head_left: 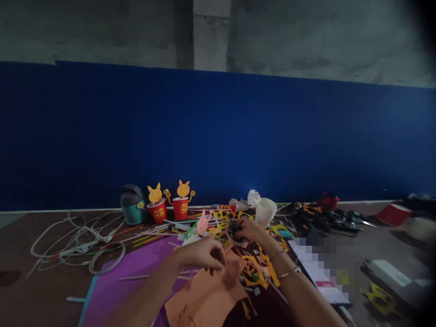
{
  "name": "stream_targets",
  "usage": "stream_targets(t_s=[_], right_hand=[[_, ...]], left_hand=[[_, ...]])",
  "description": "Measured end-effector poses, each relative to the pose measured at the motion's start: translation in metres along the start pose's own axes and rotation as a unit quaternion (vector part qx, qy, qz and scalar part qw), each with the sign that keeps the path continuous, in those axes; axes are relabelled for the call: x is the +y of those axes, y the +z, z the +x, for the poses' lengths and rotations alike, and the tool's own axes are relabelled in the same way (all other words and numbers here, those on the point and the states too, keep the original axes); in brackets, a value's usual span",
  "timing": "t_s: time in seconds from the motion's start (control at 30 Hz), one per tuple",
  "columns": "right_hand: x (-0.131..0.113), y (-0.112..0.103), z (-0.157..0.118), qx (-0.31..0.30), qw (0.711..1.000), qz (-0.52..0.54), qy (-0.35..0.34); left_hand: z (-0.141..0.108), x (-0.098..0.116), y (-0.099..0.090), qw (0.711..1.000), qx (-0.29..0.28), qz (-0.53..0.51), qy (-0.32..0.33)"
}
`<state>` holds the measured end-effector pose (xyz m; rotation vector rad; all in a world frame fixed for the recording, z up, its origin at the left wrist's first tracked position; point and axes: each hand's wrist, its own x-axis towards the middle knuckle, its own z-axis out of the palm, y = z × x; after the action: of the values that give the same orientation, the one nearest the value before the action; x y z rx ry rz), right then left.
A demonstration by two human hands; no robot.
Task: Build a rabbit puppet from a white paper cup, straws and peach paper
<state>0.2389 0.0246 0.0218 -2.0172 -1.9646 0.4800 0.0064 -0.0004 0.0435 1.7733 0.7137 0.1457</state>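
Note:
My left hand (204, 254) is closed in a pinch above a large sheet of orange paper (200, 302) with cut edges. A small orange piece (232, 271) lies just by its fingertips; whether they grip it is unclear. Farther off, my right hand (250, 229), with bangles on the wrist, has its fingers curled down at a dark grey, rounded item (234, 230) whose kind I cannot make out. Yellow paper scraps with cut-out holes (254, 270) lie under my right forearm. Between my hands and the wall stands a pink paper animal head (203, 224).
Two red paper cups (180, 210) bear orange cat heads, beside a teal-and-grey container (133, 209). A white cup (265, 212) stands behind my right hand. White cables (73, 245) tangle at left, near purple paper (119, 281). Black tools (340, 220) and a red bowl-shaped cup (394, 214) lie right.

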Motion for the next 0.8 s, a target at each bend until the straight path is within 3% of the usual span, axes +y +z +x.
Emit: stream_targets(t_s=[0.13, 0.23, 0.33, 0.43, 0.6, 0.8], right_hand=[[-0.008, -0.008, -0.025, 0.015, 0.998, -0.03, -0.05], [-0.014, -0.006, -0.056, -0.046, 0.993, -0.057, -0.093], [-0.02, 0.004, -0.084, -0.077, 0.986, -0.09, -0.113], [-0.025, 0.021, -0.097, -0.05, 0.986, -0.123, -0.105], [-0.03, 0.039, -0.1, 0.008, 0.985, -0.141, -0.102], [-0.027, 0.04, -0.104, 0.035, 0.989, -0.102, -0.104]], left_hand=[[-0.004, -0.006, 0.014, 0.996, 0.08, 0.042, 0.004], [-0.014, -0.016, 0.031, 0.988, 0.138, 0.067, -0.005], [-0.026, -0.028, 0.046, 0.969, 0.208, 0.126, -0.039], [-0.035, -0.045, 0.06, 0.95, 0.254, 0.179, -0.042], [-0.043, -0.071, 0.078, 0.936, 0.276, 0.22, 0.016], [-0.047, -0.076, 0.079, 0.941, 0.276, 0.192, 0.042]])
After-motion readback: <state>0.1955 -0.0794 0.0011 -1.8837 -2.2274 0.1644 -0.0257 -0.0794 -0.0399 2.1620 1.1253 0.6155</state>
